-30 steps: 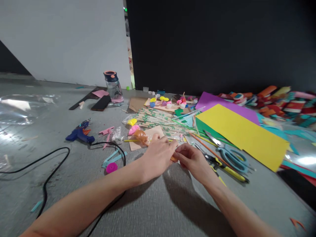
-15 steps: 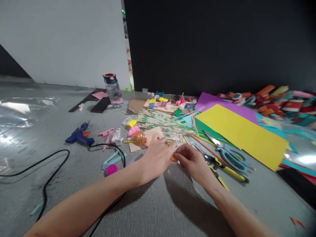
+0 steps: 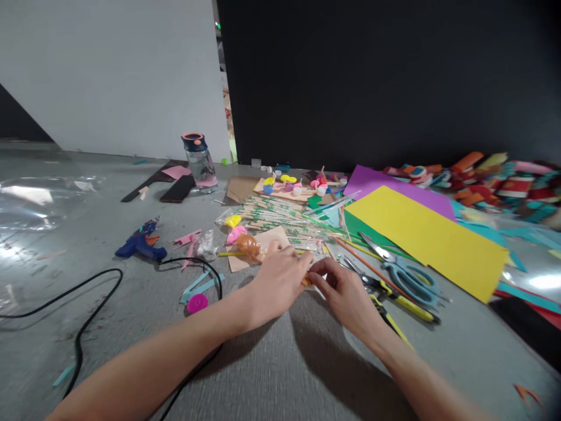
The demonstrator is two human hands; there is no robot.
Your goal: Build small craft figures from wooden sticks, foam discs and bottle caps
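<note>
My left hand is closed, its fingertips on a small orange piece that looks like modelling clay. From the other side my right hand pinches the same piece between thumb and forefinger. Fingers cover most of it, so its shape is hard to make out. Just beyond my left hand lies a clear bag of orange-brown clay, beside pink clay and yellow clay. Pliers with yellow and black handles and blue-handled scissors lie to the right of my right hand.
A blue glue gun with a trailing black cord rests on the left. Behind stand a water bottle and patterned paper straws. Yellow sheet and purple sheet lie right. A magenta disc sits near my left forearm.
Both hands stay in nearly the same place around the orange piece, with slight finger movement. The whole view has shifted a little.
</note>
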